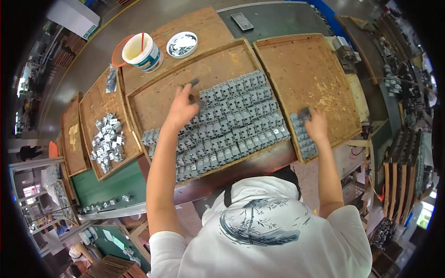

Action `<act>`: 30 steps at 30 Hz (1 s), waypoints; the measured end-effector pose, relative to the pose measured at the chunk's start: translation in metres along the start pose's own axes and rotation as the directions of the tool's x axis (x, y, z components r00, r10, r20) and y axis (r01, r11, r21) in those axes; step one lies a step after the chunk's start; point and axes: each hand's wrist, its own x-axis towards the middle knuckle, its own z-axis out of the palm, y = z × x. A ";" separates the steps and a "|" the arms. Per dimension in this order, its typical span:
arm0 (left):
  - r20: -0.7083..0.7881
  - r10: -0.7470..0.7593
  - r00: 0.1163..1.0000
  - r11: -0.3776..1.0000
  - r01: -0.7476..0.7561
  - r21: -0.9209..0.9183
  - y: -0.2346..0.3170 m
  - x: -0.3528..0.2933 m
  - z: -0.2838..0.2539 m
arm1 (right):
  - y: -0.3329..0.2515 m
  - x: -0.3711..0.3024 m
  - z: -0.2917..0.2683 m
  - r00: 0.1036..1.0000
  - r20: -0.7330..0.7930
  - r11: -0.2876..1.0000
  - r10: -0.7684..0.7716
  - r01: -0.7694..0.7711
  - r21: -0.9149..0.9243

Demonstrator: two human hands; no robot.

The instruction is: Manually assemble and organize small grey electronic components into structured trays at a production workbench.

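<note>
Left hand [182,111], beside grey parts [236,118] rowed in large tray [162,95]; right hand [316,125], at smaller batch [304,139], right-hand tray [301,65] (both grips blurred, closure untellable). Apparent step: arranging; next move calls for neat alignment.

Workshop — wooden trays [301,65] of parts [236,121]
</note>
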 end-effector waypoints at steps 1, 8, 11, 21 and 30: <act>0.003 0.001 1.000 1.000 -0.001 -0.014 0.010 -0.015 -0.003 | -0.008 0.002 -0.002 1.000 0.000 1.000 0.002 -0.002 -0.014; -0.480 -0.053 0.876 0.994 0.002 -0.107 -0.013 -0.156 -0.038 | -0.025 0.016 0.022 0.980 0.103 0.970 -0.170 0.148 0.194; -0.683 -0.130 0.719 0.991 0.116 -0.067 -0.029 -0.219 -0.055 | -0.037 0.007 -0.006 0.975 0.218 0.998 0.034 -0.022 -0.055; -0.885 -0.428 0.185 0.345 0.938 0.030 -0.151 -0.347 -0.111 | -0.016 0.018 0.028 0.986 0.161 0.999 0.046 -0.050 0.018; -0.789 -0.585 0.187 0.429 0.897 -0.106 -0.199 -0.333 -0.142 | -0.003 0.012 0.021 0.951 0.175 0.910 -0.255 0.175 0.375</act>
